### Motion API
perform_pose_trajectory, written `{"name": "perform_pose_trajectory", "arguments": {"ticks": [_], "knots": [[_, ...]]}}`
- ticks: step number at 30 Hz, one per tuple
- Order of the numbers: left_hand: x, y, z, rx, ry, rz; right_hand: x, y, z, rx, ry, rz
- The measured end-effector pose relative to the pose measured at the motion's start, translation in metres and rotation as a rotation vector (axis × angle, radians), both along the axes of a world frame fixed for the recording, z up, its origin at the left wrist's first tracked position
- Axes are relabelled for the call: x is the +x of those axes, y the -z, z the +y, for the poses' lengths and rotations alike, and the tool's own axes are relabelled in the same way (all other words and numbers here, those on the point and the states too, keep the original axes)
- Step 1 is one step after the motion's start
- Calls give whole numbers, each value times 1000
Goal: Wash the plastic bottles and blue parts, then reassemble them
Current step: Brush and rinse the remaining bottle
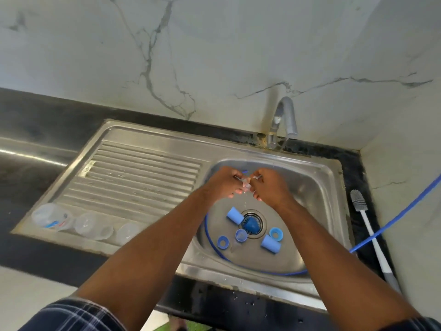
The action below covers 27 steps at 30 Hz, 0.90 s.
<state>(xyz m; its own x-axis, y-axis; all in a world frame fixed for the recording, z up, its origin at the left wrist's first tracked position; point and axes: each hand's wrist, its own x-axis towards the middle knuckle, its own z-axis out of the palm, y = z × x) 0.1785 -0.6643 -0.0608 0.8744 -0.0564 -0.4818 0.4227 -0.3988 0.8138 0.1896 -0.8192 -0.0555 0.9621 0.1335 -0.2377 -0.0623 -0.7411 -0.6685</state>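
Both hands reach out over the sink (330, 180), close together. The left hand (224, 185) and the right hand (272, 187) have curled fingers and pinch between them a small clear part (247, 185); it is blurred, so I cannot tell its shape. Water runs from the tap (287, 115) behind them.

On the bottom of the sink lie two blue caps (235, 214), two blue rings (223, 242), a small clear cup (241, 236) and a blue dome (250, 224) on the drain. A blue hose (207, 231) curves round these parts. Three clear plastic bottles (91, 226) lie side by side at the near edge of the draining board (143, 168). A white brush (372, 235) rests on the black bench (35, 130), right of the sink.
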Motion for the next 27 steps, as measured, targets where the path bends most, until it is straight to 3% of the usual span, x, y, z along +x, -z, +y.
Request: {"name": "perform_pose_trajectory", "arguments": {"ticks": [9, 13, 19, 27], "knots": [[-43, -35, 170, 105, -110, -39, -23, -13, 160, 128, -196, -79], [-63, -46, 266, 198, -190, -39, -33, -11, 254, 20, -392, -171], [-92, -42, 388, 179, -378, -14, -47, 15, 383, -98, -678, -177], [-106, -18, 455, 187, -420, 60, -47, 45, 459, -317, -925, -214]]}}
